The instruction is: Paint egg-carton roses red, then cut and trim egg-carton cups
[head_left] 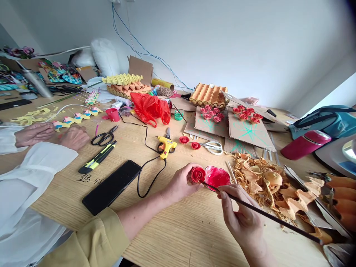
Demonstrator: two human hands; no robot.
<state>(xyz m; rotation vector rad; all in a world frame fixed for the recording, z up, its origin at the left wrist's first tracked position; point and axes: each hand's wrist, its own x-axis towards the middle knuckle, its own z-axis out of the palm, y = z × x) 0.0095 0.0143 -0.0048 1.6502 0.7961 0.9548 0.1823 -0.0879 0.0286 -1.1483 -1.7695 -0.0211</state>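
Observation:
My left hand (pixel 182 182) is closed around a red paper-pulp rose (pixel 198 174), its petals facing up. Between the fingers of my right hand (pixel 241 215) is a long dark paintbrush (pixel 267 212), whose tip touches the rose's right side. Just behind the brush stands a small dish of red paint (pixel 217 177), close to the rose. Two more red roses, one at the left (pixel 184 139) and one further right (pixel 195 145), lie beyond my hands beside white-handled scissors (pixel 213 147).
A yellow glue gun (pixel 166 146) with its cord, a black phone (pixel 111 187) and a utility knife (pixel 97 157) lie left. Torn egg-carton scraps (pixel 258 178) are heaped right. Cardboard (pixel 247 131) bearing roses stands behind. A co-worker's hands (pixel 73 138) rest far left.

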